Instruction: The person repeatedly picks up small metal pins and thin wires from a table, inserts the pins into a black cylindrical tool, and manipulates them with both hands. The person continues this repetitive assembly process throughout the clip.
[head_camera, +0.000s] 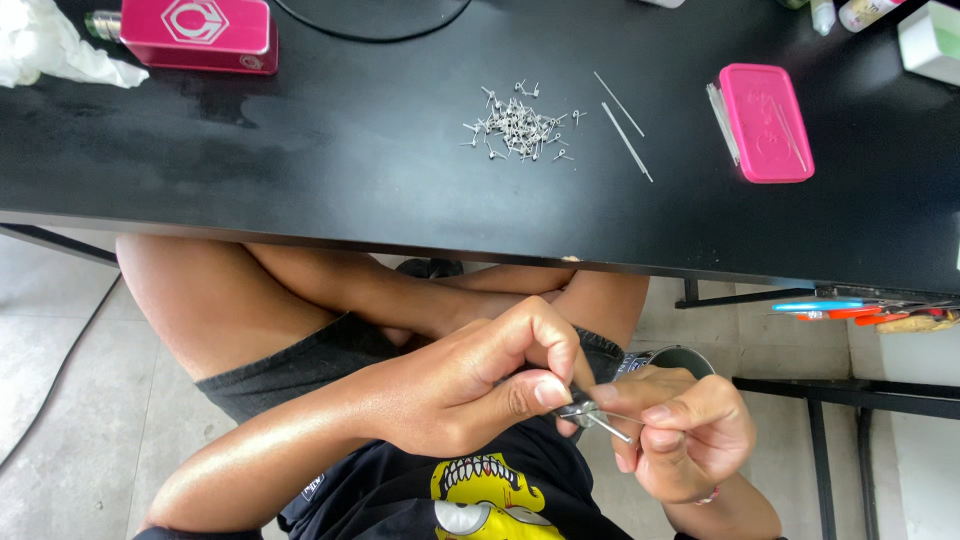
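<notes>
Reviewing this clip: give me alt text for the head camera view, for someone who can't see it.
Seen from above, a seated person's left hand and right hand meet over their lap, together pinching a thin metal rod and wire. On the black table ahead lie a pile of small metal coils, two thin rods, a pink case and a pink box-shaped device.

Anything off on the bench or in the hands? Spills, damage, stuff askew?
Nothing damaged. The small metal coils lie in a loose scattered heap on the black table, a few strays at its edge. Dull smudges mark the tabletop at left. Both hands, left hand and right hand, pinch a thin metal rod.
</notes>
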